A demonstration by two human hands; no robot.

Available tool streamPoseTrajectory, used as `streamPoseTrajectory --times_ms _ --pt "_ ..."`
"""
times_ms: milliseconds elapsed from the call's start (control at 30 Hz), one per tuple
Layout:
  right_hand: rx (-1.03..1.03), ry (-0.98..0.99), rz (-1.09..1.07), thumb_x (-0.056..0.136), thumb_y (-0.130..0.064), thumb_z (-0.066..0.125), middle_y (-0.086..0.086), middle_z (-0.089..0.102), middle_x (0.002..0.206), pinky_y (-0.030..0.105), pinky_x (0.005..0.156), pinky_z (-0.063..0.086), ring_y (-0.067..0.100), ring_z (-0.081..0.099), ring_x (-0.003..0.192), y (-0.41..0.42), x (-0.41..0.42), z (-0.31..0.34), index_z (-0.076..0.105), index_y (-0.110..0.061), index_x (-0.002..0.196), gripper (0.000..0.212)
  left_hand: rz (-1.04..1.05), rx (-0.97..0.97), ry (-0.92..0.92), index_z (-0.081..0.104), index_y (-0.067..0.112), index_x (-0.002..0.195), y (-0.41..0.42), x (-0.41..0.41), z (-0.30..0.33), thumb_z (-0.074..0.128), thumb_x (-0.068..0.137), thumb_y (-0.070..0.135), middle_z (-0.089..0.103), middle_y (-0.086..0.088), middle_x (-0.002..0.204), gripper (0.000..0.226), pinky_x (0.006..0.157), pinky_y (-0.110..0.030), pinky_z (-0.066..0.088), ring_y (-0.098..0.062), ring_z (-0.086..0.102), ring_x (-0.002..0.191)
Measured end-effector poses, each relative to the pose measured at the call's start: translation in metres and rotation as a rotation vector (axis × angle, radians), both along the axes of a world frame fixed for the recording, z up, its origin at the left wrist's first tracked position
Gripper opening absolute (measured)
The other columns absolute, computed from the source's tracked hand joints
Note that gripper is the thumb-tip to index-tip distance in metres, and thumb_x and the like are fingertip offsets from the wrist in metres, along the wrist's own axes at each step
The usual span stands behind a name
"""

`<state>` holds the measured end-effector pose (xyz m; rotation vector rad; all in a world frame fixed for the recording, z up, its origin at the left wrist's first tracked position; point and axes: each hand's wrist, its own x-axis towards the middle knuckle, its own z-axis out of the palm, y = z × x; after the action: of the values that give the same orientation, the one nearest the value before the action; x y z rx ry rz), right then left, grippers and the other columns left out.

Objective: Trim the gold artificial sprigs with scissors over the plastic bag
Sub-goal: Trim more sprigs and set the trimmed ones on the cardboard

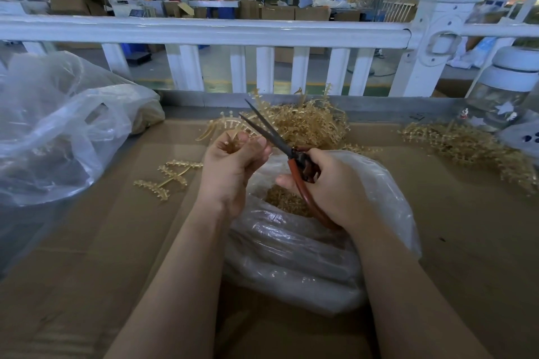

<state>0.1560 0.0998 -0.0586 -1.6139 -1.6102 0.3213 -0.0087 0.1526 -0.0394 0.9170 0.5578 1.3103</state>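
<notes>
Centre-left of frame: our left hand (233, 166) pinches a gold plastic fern-like sprig (224, 127), long axis running up-left. Just right, our right hand (329, 186) grips red-handled dark-bladed scissors (280, 143), blades apart, w/ tips at the sprig, over the clear plastic bag (306, 256).

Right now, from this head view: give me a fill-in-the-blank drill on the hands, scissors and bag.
1. The scissors are held in the ____ hand.
2. The scissors' blades are ____.
3. The left hand pinches a gold ____.
4. Both hands hover over a clear plastic ____ holding gold trimmings.

Missing words: right; open; sprig; bag.
</notes>
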Motion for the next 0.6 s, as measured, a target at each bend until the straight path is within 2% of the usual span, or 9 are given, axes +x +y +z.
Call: streamPoseTrajectory --times_ms 133,300,600 --pt "-0.02 -0.061 -0.039 0.063 -0.092 0.053 -0.021 0.065 0.08 0.021 0.062 0.044 -0.003 0.061 0.076 -0.0006 0.0045 -0.0022 0.06 -0.042 0.095 0.06 -0.017 0.025 -0.044 0.052 0.013 0.077 -0.001 -0.0015 0.001 0.073 0.071 0.004 0.063 -0.006 0.075 0.023 0.075 -0.023 0.057 -0.014 0.068 0.07" --pt "0.016 -0.178 -0.067 0.076 -0.079 0.062 -0.026 0.059 0.081 0.012 0.063 0.039 -0.004 0.056 0.076 -0.003 0.0061 -0.0019 0.06 -0.039 0.108 0.051 0.015 0.074 0.063 0.053 0.009 0.076 0.0015 -0.0014 -0.0014 0.058 0.088 -0.011 0.067 -0.003 0.073 0.024 0.078 -0.025 0.057 -0.015 0.067 0.072" --pt "0.028 -0.247 -0.138 0.074 -0.083 0.061 -0.027 0.053 0.069 0.011 0.053 0.031 -0.011 0.049 0.064 -0.004 0.0043 -0.0001 0.053 -0.045 0.094 0.044 0.031 0.084 0.068 0.053 0.01 0.074 -0.0005 0.0003 -0.0006 0.065 0.082 -0.006 0.068 -0.003 0.071 0.022 0.079 -0.027 0.057 -0.016 0.068 0.072"
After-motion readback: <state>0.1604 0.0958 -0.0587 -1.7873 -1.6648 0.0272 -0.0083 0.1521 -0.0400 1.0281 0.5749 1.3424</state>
